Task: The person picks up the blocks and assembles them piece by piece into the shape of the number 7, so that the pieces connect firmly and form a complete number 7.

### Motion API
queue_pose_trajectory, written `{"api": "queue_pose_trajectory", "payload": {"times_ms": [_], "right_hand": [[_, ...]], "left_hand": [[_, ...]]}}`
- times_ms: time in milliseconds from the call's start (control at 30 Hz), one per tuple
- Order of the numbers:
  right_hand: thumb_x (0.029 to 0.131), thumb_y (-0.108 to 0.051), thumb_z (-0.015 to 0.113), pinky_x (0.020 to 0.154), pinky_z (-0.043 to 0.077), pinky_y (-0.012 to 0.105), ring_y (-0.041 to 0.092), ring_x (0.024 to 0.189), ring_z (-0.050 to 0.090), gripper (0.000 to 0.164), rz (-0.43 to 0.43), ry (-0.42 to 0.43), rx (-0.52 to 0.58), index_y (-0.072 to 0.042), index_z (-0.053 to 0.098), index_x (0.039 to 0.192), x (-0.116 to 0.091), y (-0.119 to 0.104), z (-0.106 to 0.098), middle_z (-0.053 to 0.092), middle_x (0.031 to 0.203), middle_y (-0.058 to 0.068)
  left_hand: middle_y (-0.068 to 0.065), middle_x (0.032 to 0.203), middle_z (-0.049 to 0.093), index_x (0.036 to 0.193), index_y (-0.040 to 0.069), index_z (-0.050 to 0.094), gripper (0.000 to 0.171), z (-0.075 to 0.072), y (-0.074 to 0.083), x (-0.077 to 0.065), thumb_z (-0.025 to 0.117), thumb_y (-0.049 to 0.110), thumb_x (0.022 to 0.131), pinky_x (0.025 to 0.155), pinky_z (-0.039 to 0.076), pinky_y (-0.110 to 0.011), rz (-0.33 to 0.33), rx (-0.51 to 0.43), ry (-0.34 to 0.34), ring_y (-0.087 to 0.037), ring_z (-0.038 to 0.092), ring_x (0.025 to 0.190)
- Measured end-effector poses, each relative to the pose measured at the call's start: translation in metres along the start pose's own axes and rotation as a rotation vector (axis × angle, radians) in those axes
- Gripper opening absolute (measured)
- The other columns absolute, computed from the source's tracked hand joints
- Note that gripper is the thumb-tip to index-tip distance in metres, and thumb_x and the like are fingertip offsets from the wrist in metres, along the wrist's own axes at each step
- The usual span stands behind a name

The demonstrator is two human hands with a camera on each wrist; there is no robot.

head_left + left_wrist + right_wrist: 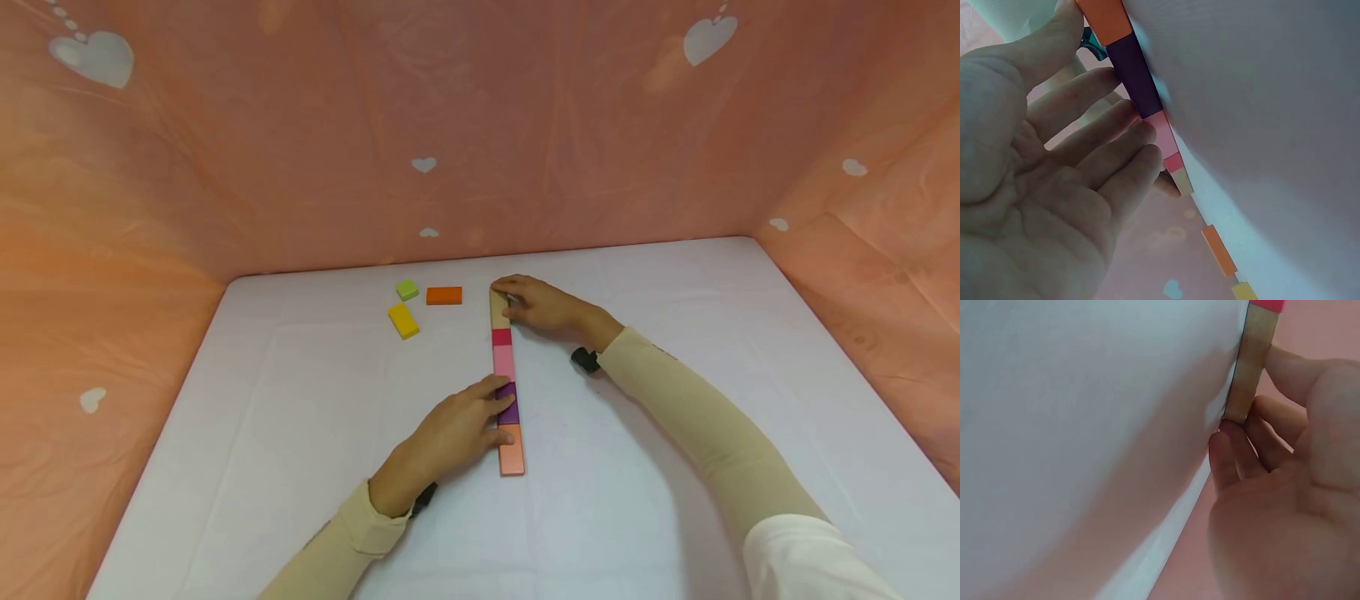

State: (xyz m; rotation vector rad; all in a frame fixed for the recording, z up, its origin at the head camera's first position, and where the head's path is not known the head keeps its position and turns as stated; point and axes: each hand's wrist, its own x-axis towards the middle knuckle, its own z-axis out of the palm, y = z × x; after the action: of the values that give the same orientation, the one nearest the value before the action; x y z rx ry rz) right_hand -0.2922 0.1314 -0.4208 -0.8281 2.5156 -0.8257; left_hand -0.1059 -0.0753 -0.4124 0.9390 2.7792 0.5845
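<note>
A straight row of flat wooden blocks runs away from me: a salmon-orange block (512,461), a purple block (510,412), a pink block (503,362), a small red block (502,337) and a plain wood block (499,313) at the far end. My left hand (459,429) lies along the row's left side, its extended fingers touching the salmon, purple and pink blocks. My right hand (542,302) holds the plain wood block, thumb against its right side and fingers bent around its far end, as the right wrist view also shows.
Left of the row's far end lie an orange block (444,296), a small green block (407,290) and a yellow block (403,320). The white-covered table (300,400) meets a pink heart-printed curtain (480,108) at the back and sides.
</note>
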Motion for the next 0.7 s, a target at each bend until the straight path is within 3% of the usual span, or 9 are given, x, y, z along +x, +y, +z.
{"api": "queue_pose_trajectory", "payload": {"times_ms": [300, 500, 700], "right_hand": [[0.104, -0.026, 0.051, 0.122, 0.032, 0.045, 0.024, 0.14, 0.044, 0.042, 0.046, 0.139, 0.008, -0.018, 0.05, 0.146, 0.005, 0.002, -0.004, 0.052, 0.146, 0.004], [0.101, -0.025, 0.059, 0.114, 0.041, 0.042, 0.022, 0.126, 0.053, 0.04, 0.034, 0.156, 0.005, -0.016, 0.057, 0.14, 0.011, 0.005, -0.004, 0.061, 0.132, 0.005], [0.099, -0.023, 0.062, 0.111, 0.044, 0.043, 0.024, 0.121, 0.056, 0.037, 0.007, 0.158, -0.025, -0.012, 0.062, 0.134, 0.016, 0.006, -0.004, 0.063, 0.129, 0.008]], "left_hand": [[-0.006, 0.151, 0.049, 0.135, 0.006, 0.062, 0.056, -0.002, 0.0, 0.002, 0.077, 0.032, 0.087, 0.111, 0.047, -0.038, -0.036, -0.026, -0.008, -0.022, 0.052, 0.136], [-0.007, 0.148, 0.052, 0.133, 0.007, 0.064, 0.057, -0.001, 0.0, 0.002, 0.079, 0.035, 0.085, 0.11, 0.047, -0.038, -0.025, -0.014, 0.007, -0.023, 0.054, 0.134], [-0.007, 0.146, 0.054, 0.131, 0.007, 0.065, 0.057, -0.002, 0.0, 0.003, 0.08, 0.035, 0.083, 0.11, 0.047, -0.037, -0.012, -0.011, 0.013, -0.022, 0.054, 0.133]]}}
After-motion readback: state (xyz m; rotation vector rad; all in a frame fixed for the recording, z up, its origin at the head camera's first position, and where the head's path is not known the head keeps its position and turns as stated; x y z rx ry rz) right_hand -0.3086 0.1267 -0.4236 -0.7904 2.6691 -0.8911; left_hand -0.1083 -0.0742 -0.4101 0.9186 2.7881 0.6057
